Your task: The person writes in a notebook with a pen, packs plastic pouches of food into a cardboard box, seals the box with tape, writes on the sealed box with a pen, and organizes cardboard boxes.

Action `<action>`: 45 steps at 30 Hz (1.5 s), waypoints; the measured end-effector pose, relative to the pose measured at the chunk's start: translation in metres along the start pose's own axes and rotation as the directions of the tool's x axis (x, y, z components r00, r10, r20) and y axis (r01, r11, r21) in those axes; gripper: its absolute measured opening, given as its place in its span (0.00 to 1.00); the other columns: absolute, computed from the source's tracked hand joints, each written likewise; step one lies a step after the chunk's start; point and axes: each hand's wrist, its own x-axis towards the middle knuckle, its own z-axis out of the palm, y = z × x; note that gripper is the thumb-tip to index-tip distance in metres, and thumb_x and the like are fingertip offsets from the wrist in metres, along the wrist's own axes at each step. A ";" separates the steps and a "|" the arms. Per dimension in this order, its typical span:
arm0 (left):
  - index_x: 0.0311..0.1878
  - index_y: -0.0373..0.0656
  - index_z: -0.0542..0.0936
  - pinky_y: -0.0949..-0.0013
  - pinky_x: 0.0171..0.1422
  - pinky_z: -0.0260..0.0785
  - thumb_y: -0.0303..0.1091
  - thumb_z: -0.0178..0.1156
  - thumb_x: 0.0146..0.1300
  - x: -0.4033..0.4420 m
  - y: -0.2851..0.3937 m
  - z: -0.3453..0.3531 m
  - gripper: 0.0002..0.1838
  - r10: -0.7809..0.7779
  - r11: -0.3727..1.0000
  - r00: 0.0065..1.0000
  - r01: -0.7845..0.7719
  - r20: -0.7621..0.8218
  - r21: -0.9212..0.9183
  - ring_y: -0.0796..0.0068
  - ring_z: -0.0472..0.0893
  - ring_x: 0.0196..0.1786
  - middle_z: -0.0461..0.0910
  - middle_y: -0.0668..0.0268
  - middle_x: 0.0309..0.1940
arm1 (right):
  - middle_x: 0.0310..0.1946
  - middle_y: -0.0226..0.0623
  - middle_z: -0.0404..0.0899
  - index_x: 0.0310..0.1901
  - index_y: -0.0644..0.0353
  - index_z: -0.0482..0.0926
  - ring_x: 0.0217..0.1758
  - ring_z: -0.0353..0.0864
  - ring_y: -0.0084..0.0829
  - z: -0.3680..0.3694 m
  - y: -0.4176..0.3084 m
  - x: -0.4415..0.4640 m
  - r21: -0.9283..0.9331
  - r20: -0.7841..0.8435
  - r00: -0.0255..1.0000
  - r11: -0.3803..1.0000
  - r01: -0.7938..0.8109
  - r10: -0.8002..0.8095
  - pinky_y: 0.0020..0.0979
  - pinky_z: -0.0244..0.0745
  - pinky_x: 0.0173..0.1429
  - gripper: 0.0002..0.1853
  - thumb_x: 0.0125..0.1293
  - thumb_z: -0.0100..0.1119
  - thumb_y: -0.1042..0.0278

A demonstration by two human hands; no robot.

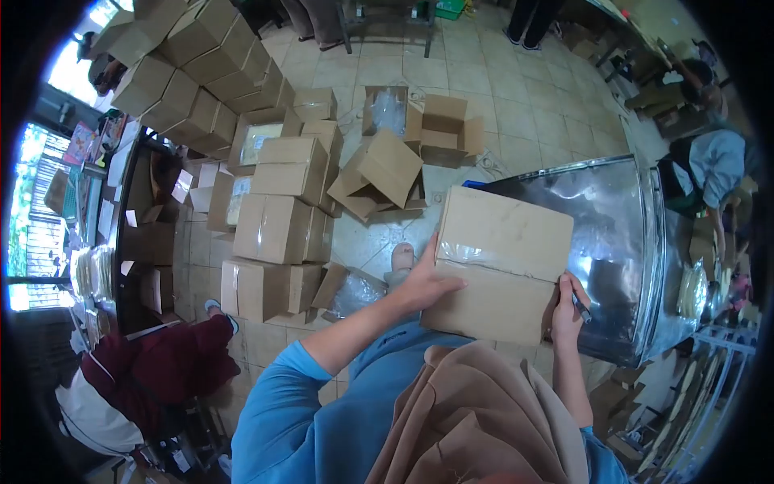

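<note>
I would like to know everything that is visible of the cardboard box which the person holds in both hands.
The box is plain brown, apparently cardboard, and closed: a seam crosses its top, covered at least partly by shiny clear tape. Faint marks show on its upper surface. It sits slightly turned, beside the metal-topped table. The left hand grips its left side; the right hand touches its right edge. Its underside is hidden.

Glare whites out the left window (34,222); curved fisheye edges fade black.
</note>
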 end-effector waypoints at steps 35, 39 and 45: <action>0.66 0.27 0.36 0.68 0.71 0.45 0.37 0.67 0.44 0.297 0.185 0.080 0.57 0.228 0.941 0.875 -0.312 0.428 0.135 0.57 0.52 0.69 0.47 0.44 0.67 | 0.39 0.42 0.78 0.47 0.73 0.74 0.39 0.77 0.27 -0.071 -0.055 0.219 0.127 -0.453 0.890 0.992 0.015 0.044 0.25 0.72 0.42 0.17 0.67 0.45 0.66; 0.66 0.27 0.37 0.68 0.71 0.45 0.39 0.67 0.44 0.345 0.191 0.080 0.57 0.204 0.942 0.867 -0.301 0.454 0.151 0.56 0.54 0.69 0.50 0.44 0.66 | 0.39 0.43 0.78 0.48 0.73 0.74 0.40 0.77 0.28 -0.060 -0.044 0.252 0.120 -0.472 0.878 0.992 -0.031 0.085 0.25 0.72 0.42 0.17 0.67 0.45 0.66; 0.68 0.31 0.40 0.68 0.69 0.49 0.38 0.66 0.46 0.459 0.201 0.072 0.54 0.230 0.934 0.858 -0.327 0.460 0.144 0.59 0.58 0.66 0.56 0.47 0.64 | 0.40 0.43 0.78 0.48 0.72 0.74 0.42 0.76 0.29 -0.025 -0.039 0.356 0.135 -0.461 0.882 0.990 -0.040 0.098 0.28 0.70 0.48 0.17 0.66 0.44 0.67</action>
